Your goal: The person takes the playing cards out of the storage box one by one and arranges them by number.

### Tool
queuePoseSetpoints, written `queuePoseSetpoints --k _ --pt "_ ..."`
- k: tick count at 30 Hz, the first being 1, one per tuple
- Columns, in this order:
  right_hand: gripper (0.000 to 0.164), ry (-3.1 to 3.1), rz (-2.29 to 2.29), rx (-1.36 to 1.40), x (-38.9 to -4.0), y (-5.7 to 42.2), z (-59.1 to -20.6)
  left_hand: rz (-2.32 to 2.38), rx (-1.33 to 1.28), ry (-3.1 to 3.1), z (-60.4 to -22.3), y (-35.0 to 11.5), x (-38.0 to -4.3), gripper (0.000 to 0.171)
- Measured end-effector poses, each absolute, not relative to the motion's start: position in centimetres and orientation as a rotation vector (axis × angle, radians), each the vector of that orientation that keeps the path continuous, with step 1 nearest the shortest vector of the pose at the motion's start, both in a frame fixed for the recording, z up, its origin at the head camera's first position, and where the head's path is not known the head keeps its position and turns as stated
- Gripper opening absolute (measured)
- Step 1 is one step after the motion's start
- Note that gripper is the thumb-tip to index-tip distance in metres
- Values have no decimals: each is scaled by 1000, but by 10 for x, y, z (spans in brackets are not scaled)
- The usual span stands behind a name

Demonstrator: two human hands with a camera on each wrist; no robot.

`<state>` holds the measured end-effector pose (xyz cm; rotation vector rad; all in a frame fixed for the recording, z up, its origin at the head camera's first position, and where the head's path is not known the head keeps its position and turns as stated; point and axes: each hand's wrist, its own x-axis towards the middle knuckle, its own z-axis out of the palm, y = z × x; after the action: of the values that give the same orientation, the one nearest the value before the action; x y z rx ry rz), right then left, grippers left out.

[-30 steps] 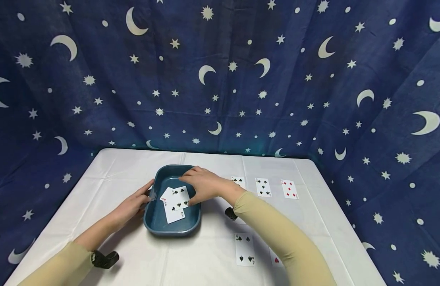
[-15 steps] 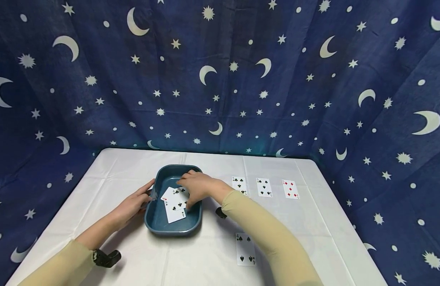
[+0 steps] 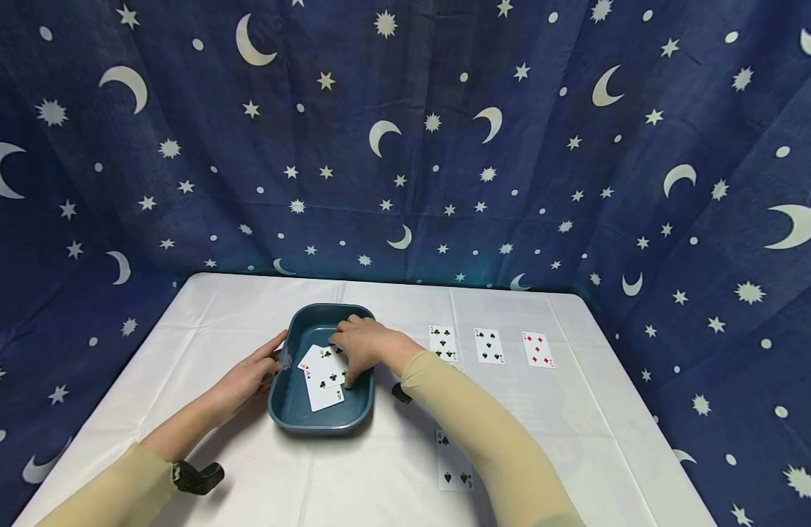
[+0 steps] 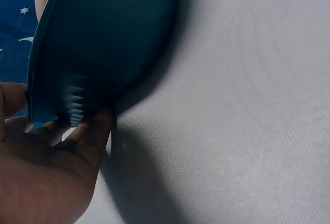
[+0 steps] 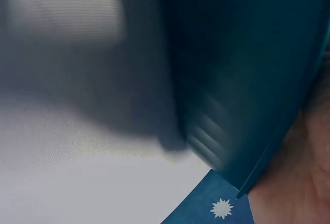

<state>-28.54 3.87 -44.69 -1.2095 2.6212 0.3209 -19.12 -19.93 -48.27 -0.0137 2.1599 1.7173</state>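
In the head view a dark teal tub (image 3: pixel 321 429) stands on the white cloth. My left hand (image 3: pixel 247 375) grips its left side; in the left wrist view the fingers (image 4: pixel 95 134) curl under the ribbed wall and the thumb lies over the rim. My right hand (image 3: pixel 367 344) reaches over the right rim, bent fingers and thumb at the edges of a playing card with black clubs (image 3: pixel 329 364). That card lies on top of a card with black pips (image 3: pixel 324 399) and one with a red pip (image 3: pixel 306 364). The right hand covers part of the clubs card.
A clubs card (image 3: pixel 443 343), a spades card (image 3: pixel 489 346) and a diamonds card (image 3: pixel 538 350) lie in a back row right of the tub. A second spades card (image 3: pixel 450 468) lies nearer, partly behind the right sleeve (image 3: pixel 491 439). A starry curtain (image 3: pixel 405 146) hangs behind the table.
The right hand has moved slightly left over the clubs card, and the right sleeve now hides a hearts card near the front. The back clubs card shows fully. The left hand stays put.
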Motion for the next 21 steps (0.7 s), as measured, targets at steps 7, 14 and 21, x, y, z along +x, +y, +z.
queuePoseSetpoints --k 7,14,21 --pt "87 2628 329 -1194 -284 38 -450 1733 17 2143 -484 -200 -192 73" --pt "81 2637 342 -1199 -284 37 -452 1740 33 2136 -484 -200 -192 74" --pt "76 2652 333 -1214 -285 38 -454 1711 9 2161 -485 -201 -191 73"
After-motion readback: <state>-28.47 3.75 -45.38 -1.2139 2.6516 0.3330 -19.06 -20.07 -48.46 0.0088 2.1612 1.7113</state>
